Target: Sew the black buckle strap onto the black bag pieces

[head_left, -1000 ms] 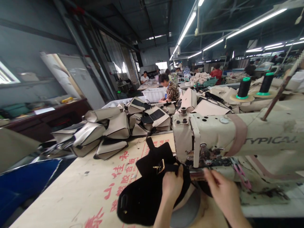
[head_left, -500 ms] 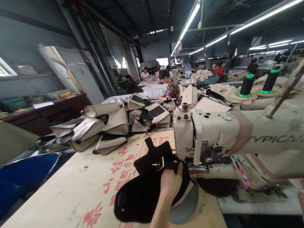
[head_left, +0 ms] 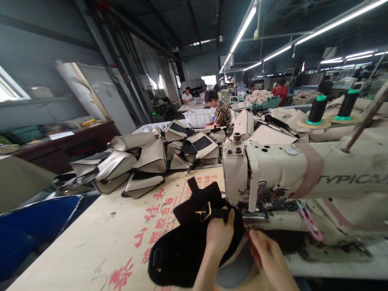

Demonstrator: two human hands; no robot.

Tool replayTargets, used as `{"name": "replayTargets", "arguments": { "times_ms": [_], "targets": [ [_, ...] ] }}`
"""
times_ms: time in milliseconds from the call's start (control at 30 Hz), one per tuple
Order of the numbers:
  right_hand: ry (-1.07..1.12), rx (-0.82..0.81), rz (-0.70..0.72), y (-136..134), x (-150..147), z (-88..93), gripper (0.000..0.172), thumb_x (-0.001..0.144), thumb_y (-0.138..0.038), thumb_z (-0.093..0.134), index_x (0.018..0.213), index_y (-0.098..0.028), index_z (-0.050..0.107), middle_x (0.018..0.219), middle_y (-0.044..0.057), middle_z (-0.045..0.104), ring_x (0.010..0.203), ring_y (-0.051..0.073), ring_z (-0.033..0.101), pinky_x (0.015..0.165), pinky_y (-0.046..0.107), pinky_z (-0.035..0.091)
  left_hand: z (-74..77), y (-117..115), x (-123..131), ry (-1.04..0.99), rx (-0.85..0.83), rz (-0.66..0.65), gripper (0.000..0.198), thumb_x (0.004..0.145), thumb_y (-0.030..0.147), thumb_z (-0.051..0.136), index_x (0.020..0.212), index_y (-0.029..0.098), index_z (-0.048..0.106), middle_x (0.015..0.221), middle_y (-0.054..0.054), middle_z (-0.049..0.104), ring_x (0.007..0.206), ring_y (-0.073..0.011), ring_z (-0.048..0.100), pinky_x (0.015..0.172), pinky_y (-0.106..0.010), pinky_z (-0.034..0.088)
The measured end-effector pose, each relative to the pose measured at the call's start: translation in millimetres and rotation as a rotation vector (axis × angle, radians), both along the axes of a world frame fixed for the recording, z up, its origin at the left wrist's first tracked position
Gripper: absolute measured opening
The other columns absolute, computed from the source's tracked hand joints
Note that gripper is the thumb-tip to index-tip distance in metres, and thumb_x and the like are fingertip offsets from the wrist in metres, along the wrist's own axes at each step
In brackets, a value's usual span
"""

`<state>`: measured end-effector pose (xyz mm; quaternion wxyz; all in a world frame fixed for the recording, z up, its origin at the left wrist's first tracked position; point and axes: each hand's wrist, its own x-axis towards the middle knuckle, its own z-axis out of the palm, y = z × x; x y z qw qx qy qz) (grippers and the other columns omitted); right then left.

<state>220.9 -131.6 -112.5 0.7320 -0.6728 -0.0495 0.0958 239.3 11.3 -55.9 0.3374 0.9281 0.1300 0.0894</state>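
Note:
My left hand [head_left: 218,236] is closed on a black bag piece [head_left: 182,250] with a gold buckle [head_left: 205,211], at the lower middle of the view. The piece lies over the board, just left of the sewing machine [head_left: 279,169]. Beige and grey material shows under its right side. Fingers pinched together, my right hand [head_left: 263,250] is at the right edge of the piece, below the machine's arm. What its fingertips hold is too small to make out.
Beige bags with black trim [head_left: 151,155] are piled behind the wooden board [head_left: 91,242]. Black thread spools [head_left: 317,111] stand at the right. Pink-handled snips [head_left: 312,226] rest on the machine. A person in a patterned top [head_left: 222,113] sits beyond the pile.
My right hand has come in from the right to the edge of the black piece. My left hand keeps its grip. The view has shifted slightly.

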Motion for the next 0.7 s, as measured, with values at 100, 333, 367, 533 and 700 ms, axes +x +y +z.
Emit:
{"name": "replayTargets", "arguments": {
  "times_ms": [100, 333, 367, 533, 700],
  "targets": [
    [0.21, 0.237, -0.038, 35, 9, 6.1, 0.048, 0.063, -0.058, 0.062, 0.051, -0.018, 0.037, 0.043, -0.007, 0.028, 0.039, 0.006, 0.023, 0.038, 0.02, 0.016, -1.4, 1, 2, -0.008, -0.016, -0.008, 0.025, 0.087, 0.031, 0.036, 0.088, 0.021, 0.059, 0.093, -0.004, 0.067, 0.094, -0.0191, 0.059, 0.077, -0.024, 0.04],
    [0.295, 0.337, -0.264, 50, 15, 1.6, 0.046, 0.062, -0.054, 0.063, 0.052, -0.019, 0.034, 0.042, -0.008, 0.026, 0.039, 0.005, 0.023, 0.036, 0.018, 0.017, 0.6, 4, 12, 0.044, 0.006, 0.015, 0.03, 0.085, 0.034, 0.038, 0.086, 0.019, 0.063, 0.096, -0.008, 0.067, 0.097, -0.0233, 0.059, 0.077, -0.026, 0.041],
    [0.298, 0.338, -0.284, 52, 15, 1.6, 0.045, 0.063, -0.053, 0.062, 0.053, -0.019, 0.034, 0.042, -0.008, 0.026, 0.039, 0.006, 0.024, 0.036, 0.018, 0.018, 1.4, 5, 14, 0.045, 0.008, 0.015, 0.03, 0.085, 0.034, 0.038, 0.088, 0.019, 0.064, 0.098, -0.009, 0.067, 0.098, -0.024, 0.058, 0.077, -0.027, 0.041],
    [0.263, 0.292, -0.317, 62, 20, 3.9, 0.042, 0.068, -0.051, 0.06, 0.053, -0.019, 0.037, 0.04, -0.007, 0.032, 0.036, 0.008, 0.032, 0.036, 0.019, 0.024, 2.4, 10, 23, 0.043, 0.013, 0.006, 0.034, 0.084, 0.034, 0.039, 0.094, 0.015, 0.065, 0.102, -0.012, 0.066, 0.101, -0.0248, 0.057, 0.08, -0.028, 0.041],
    [0.165, 0.207, -0.2, 48, 20, 6.0, 0.045, 0.071, -0.058, 0.057, 0.054, -0.017, 0.048, 0.04, -0.004, 0.04, 0.035, 0.01, 0.036, 0.035, 0.021, 0.025, 0.7, 14, 28, 0.034, 0.002, -0.006, 0.035, 0.085, 0.031, 0.038, 0.094, 0.014, 0.066, 0.102, -0.011, 0.067, 0.1, -0.022, 0.058, 0.082, -0.026, 0.041]
  ]
}}
